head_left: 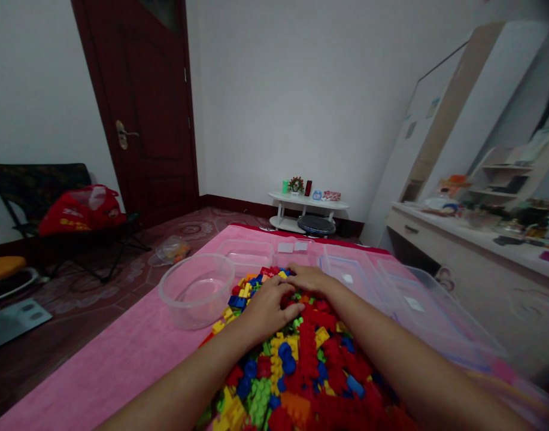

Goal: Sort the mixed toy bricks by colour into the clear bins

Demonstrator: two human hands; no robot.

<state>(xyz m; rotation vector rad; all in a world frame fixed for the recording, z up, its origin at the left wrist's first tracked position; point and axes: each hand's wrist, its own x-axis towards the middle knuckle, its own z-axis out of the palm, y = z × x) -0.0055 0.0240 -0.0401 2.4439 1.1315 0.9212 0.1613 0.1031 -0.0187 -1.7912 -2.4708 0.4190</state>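
A large heap of plastic building bricks in red, yellow, blue, green and orange spreads beneath both my arms. My left hand lies palm down on the middle of the heap, its thumb apart from the fingers. Just beyond it, my right hand reaches in from the right and touches the far side of the bricks, its fingers slightly bent and pointing left. No brick shows between the fingers of either hand. Left of the heap stands a round clear plastic tub, with no bricks visible inside.
Several clear rectangular containers line the far and right sides, among them one at the back and a large one at right. A pink cloth covers the table. Beyond are a low white table, a door and a chair with a red bag.
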